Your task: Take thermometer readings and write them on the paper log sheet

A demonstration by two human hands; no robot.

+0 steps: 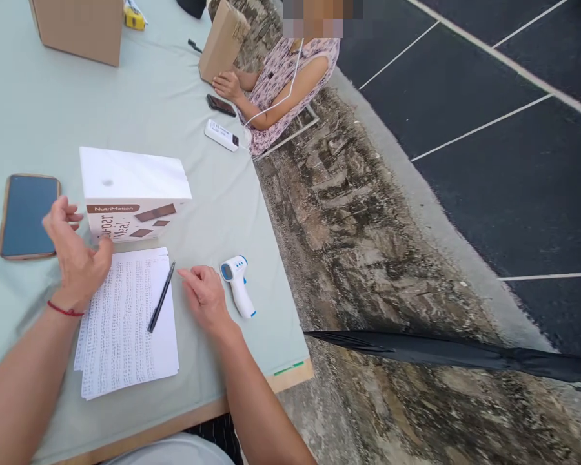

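My left hand [80, 255] is open with its fingers spread, at the lower left corner of a white and brown meal box [138, 216]. Its thumb lies against or just before the box's front; I cannot tell if it touches. Below the box are handwritten paper sheets [126, 336], partly under my left wrist. A black pen [161, 297] lies slantwise on their right side. My right hand [206, 297] rests on the table just right of the sheets, empty, fingers loosely bent and the foremost one pointing at the pen. Beside it lies a white infrared thermometer [238, 284].
A phone or tablet [30, 216] lies at the left. Farther off are a cardboard box [80, 29], a yellow tape measure [134, 17], a white device [221, 135] and a dark phone [221, 105]. A seated person [290, 90] holds another carton [223, 42]. The table edge [293, 378] runs along the right.
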